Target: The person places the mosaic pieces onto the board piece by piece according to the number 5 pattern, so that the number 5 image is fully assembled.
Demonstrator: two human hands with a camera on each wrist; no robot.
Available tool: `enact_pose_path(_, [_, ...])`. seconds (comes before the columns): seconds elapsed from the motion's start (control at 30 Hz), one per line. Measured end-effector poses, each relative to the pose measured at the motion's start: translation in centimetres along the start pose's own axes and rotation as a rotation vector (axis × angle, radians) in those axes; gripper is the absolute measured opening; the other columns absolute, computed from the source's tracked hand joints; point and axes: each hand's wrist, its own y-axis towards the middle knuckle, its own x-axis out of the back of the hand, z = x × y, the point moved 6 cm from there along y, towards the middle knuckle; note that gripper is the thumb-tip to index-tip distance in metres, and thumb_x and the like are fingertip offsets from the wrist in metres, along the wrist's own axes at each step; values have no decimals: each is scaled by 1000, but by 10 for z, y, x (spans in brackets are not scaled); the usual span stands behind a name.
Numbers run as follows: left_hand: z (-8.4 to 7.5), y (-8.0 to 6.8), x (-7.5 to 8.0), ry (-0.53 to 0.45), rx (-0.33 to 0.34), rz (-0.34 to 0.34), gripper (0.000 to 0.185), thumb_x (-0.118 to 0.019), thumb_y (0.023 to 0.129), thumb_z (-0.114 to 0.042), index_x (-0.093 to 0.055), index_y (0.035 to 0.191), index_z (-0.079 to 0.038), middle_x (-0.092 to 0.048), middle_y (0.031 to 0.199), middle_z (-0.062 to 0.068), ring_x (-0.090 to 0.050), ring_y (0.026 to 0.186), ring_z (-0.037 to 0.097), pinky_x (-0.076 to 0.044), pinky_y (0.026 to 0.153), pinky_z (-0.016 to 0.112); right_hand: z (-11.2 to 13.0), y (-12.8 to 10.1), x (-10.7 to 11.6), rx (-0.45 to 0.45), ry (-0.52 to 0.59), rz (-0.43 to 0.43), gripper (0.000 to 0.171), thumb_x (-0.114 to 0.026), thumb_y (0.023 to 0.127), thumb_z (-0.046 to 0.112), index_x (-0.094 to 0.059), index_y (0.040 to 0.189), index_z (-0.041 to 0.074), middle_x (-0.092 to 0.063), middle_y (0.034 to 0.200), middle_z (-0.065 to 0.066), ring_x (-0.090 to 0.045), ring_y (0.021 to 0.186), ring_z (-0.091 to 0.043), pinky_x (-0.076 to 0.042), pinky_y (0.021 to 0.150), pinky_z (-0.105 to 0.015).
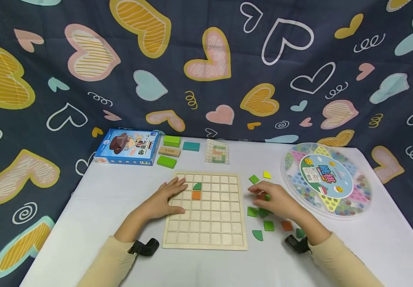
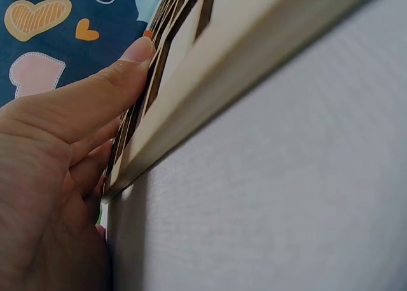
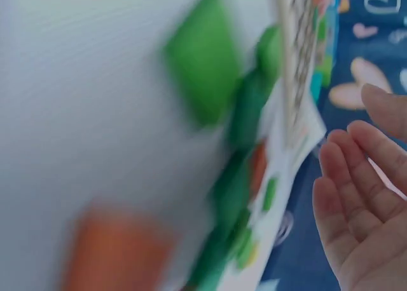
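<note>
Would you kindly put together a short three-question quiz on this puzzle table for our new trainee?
1. True or false: the left hand lies flat on the wooden grid board.
2. How many coloured pieces sit in the board's cells?
3. Which thing lies right of the loose tiles that the right hand hovers over? A) the blue game box B) the round marble game tray C) the pattern card

Key
1. True: its straight fingers rest on the board's left part.
2. Two: a green piece above an orange piece.
3. B.
</note>
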Motion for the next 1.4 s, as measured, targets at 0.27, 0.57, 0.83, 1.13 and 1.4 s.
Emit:
enact_pose_path(0.27, [7,-10,6,-10,6,-26,82,-77,76,-37,-41,144,-10,-26,157,6,-10,147,30,-3,117,56,-31,-9,3,-105,-81,-4,32,-71,84,13,-65,115,8,-65,111,-4,-61,100,-21,-52,88,-40])
enact_pose_path(0.57, [5,-7,4,-23,-6,-27,81,-78,76,-37,-41,144,-11,-25,157,4,-10,147,29,-2,117,55,-27,3,-1,-79,-245,-1,21,-72,83,13,-67,103,10,-60,100,-1,-53,84,-12,-49,76,-34])
enact_pose_path(0.83, [4,-6,5,4,-7,-23,81,-77,76,-37,-41,145,-11,-25,157,4,-9,147,28,-2,118,53,23,17,-18,38,-161,-28,24,-72,84,19,-67,107,13,-64,102,4,-60,92,-12,-53,80,-32])
enact_pose_path(1.13, [4,-6,3,-2,7,-12,81,-77,76,-37,-41,144,-11,-25,157,3,-10,147,28,-2,118,54,72,52,-63,170,-83,73,24,-71,85,21,-68,108,13,-63,104,4,-59,87,-10,-52,75,-23])
enact_pose_path(1.4, [4,-2,0,13,-2,-10,80,-77,77,-37,-42,144,-13,-26,157,1,-10,148,26,-3,118,52,92,80,-90,222,-133,184,23,-69,87,24,-68,107,13,-64,101,2,-59,86,-9,-51,76,-25])
